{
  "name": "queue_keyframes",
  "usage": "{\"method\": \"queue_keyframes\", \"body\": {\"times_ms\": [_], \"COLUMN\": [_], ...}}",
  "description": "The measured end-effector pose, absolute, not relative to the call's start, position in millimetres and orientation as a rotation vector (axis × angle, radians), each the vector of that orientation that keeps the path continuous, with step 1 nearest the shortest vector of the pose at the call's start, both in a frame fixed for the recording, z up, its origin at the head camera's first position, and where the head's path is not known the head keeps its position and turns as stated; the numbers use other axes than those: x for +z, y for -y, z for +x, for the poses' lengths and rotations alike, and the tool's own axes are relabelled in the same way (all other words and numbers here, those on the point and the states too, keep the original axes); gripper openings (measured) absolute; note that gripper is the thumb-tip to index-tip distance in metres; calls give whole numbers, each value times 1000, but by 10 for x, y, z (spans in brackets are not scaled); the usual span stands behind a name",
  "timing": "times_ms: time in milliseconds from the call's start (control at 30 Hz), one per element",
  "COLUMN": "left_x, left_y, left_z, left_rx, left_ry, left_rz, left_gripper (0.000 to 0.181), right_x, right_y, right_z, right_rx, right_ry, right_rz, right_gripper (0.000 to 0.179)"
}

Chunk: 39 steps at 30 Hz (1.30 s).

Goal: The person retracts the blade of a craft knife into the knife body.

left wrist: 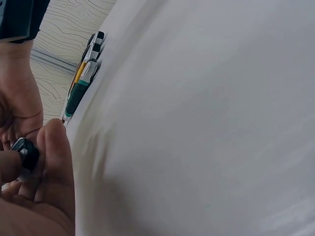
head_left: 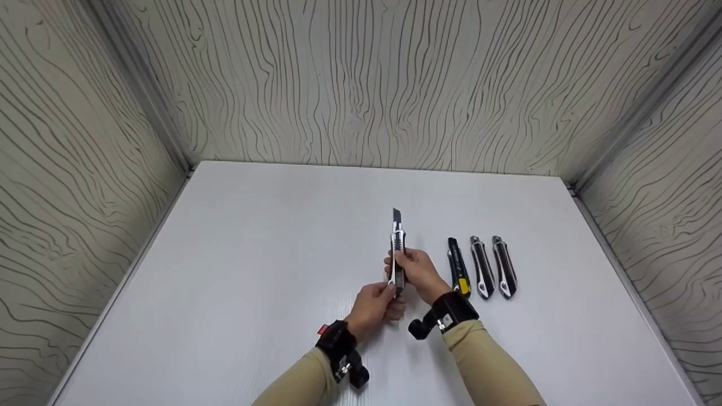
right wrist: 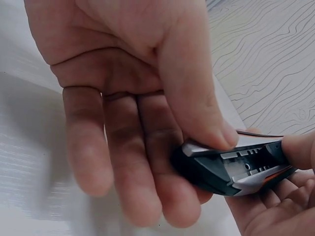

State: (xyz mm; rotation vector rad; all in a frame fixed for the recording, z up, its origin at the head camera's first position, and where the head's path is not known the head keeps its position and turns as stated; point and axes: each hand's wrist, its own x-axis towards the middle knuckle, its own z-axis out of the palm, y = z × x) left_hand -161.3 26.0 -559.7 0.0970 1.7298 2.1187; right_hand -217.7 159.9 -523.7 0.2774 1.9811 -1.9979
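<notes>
Both hands are on one utility knife [head_left: 397, 242], which points away from me with its blade extended at the far end. My right hand [head_left: 417, 268] grips it around the middle, the thumb on top. Nearer to me, my left hand [head_left: 372, 304] pinches the rear end. In the left wrist view, the dark end of the knife [left wrist: 29, 155] shows between the fingers of the left hand [left wrist: 56, 182]. The right wrist view shows an opening along the knife's body [right wrist: 216, 179] beside the thumb of the right hand [right wrist: 197, 98]; the blade is out of sight there.
To the right of the hands lie a black-and-yellow utility knife [head_left: 458, 268] and two silver-and-dark ones [head_left: 482, 268], side by side on the white table [head_left: 254, 237]. Wood-patterned panels [head_left: 350, 84] stand behind the table and at both sides.
</notes>
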Motion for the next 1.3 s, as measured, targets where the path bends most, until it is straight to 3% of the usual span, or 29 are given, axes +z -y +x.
{"method": "queue_keyframes", "body": {"times_ms": [1300], "left_x": [-5580], "left_y": [-236], "left_z": [-1616], "left_rx": [2123], "left_ry": [-1752], "left_rz": [62], "left_gripper": [35], "right_x": [-5304], "right_y": [-1638], "right_z": [-2181], "right_rx": [-2039], "right_ry": [-1918], "right_rz": [221], "right_gripper": [36]}}
